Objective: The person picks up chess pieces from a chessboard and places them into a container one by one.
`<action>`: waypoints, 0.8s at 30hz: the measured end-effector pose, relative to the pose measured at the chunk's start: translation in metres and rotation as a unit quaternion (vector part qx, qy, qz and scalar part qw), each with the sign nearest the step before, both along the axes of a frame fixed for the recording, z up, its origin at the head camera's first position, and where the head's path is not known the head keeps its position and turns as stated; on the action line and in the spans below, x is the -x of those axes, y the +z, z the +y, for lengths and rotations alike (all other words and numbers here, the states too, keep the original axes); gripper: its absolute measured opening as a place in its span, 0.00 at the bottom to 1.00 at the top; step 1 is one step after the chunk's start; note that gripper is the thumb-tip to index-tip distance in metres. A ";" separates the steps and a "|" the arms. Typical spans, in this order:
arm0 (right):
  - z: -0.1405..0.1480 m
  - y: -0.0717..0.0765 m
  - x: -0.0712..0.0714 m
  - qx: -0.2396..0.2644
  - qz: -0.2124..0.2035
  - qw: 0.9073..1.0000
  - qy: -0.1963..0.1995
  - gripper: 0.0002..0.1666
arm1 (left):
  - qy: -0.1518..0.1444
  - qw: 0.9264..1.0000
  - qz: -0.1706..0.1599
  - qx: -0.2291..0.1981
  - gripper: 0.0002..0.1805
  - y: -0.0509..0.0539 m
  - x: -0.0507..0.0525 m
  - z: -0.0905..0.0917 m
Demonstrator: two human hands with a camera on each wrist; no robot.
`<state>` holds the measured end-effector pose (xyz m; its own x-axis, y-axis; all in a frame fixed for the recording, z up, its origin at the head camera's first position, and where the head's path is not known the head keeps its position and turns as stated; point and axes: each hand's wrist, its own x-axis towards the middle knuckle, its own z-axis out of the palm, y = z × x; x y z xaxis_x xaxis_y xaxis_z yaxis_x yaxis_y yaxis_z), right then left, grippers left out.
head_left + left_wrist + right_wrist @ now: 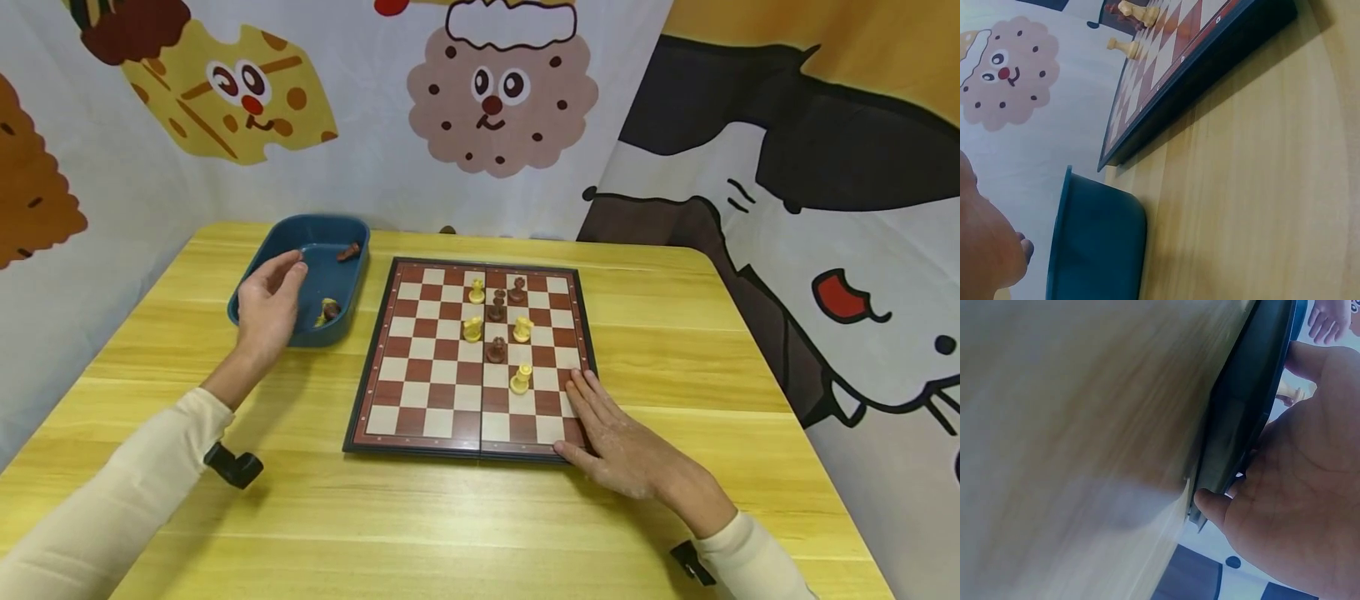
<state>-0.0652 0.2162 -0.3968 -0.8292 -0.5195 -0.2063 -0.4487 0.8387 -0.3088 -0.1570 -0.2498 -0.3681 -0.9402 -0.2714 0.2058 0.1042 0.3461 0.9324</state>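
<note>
My left hand (268, 300) is above the blue bin (318, 340), thumb and forefinger tips close together. In the left wrist view, small dark bumps show at the thumb's tip; I cannot tell whether they are fingertips or a chess piece. My right hand (626, 446) rests on the chessboard's near right corner with its fingers straight. The chessboard (420, 371) lies flat, bearing several pale yellow and brown chess pieces, among them a pale rook (521, 380), a pale knight (522, 329) and a brown piece (496, 350). Inside the bin lie a brown piece (348, 252) and a yellow-and-brown cluster (328, 312).
The wooden table (420, 533) extends around the board and bin. Behind it hangs a white cloth (360, 183) printed with cartoon food and an animal. The bin stands left of the board with a gap between them.
</note>
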 end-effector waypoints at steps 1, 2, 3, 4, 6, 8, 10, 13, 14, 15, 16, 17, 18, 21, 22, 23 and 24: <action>0.000 0.000 0.000 0.000 0.000 1.000 -0.001 0.54 | 0.000 1.000 0.003 -0.003 0.28 -0.001 0.000 0.000; 0.000 0.000 0.000 0.000 -0.001 1.000 -0.001 0.54 | -0.001 1.000 0.007 -0.010 0.27 -0.001 0.000 0.000; 0.000 0.000 0.000 0.001 -0.002 1.000 -0.002 0.54 | -0.001 1.000 0.011 -0.015 0.26 -0.002 0.000 0.000; 0.000 0.000 0.000 0.001 -0.002 1.000 -0.003 0.54 | -0.003 1.000 0.013 -0.018 0.26 -0.003 0.000 -0.001; 0.000 0.000 0.000 0.002 -0.002 1.000 -0.003 0.54 | -0.008 1.000 0.016 -0.024 0.25 -0.004 0.001 -0.001; -0.001 0.000 0.001 0.003 -0.002 1.000 -0.003 0.54 | -0.012 0.999 0.022 -0.027 0.24 -0.005 0.001 0.000; -0.001 0.000 0.001 0.004 -0.002 1.000 -0.002 0.54 | -0.017 0.999 0.028 -0.023 0.23 -0.005 0.001 0.002; -0.001 0.000 0.001 0.005 -0.002 1.000 -0.002 0.54 | -0.031 0.999 0.038 -0.009 0.22 -0.003 -0.001 0.007; -0.001 -0.001 0.001 0.005 -0.001 1.000 -0.001 0.54 | -0.036 0.999 0.039 -0.004 0.22 -0.002 -0.002 0.009; -0.001 -0.001 0.001 0.006 -0.001 1.000 -0.001 0.54 | -0.042 0.998 0.040 -0.001 0.22 -0.002 -0.003 0.010; -0.001 -0.001 0.001 0.006 -0.002 1.000 0.000 0.54 | -0.046 0.998 0.042 0.001 0.21 -0.002 -0.003 0.011; -0.001 -0.001 0.001 0.006 -0.001 1.000 0.001 0.54 | -0.052 0.998 0.043 0.000 0.21 -0.003 -0.003 0.012; -0.001 -0.001 0.001 0.006 -0.002 1.000 0.001 0.54 | -0.058 0.997 0.045 -0.002 0.21 -0.004 -0.003 0.012; -0.001 0.001 0.001 0.003 -0.005 1.000 0.001 0.54 | -0.077 0.996 0.051 -0.013 0.20 -0.007 -0.004 0.015; 0.000 0.002 0.000 0.002 -0.006 1.000 0.001 0.54 | -0.083 0.995 0.056 -0.015 0.20 -0.007 -0.004 0.016; 0.000 0.002 0.000 0.001 -0.006 1.000 0.000 0.54 | -0.090 0.994 0.059 -0.018 0.20 -0.007 -0.005 0.017; 0.000 0.002 0.000 0.000 -0.007 1.000 0.000 0.54 | -0.095 0.993 0.064 -0.020 0.20 -0.007 -0.005 0.019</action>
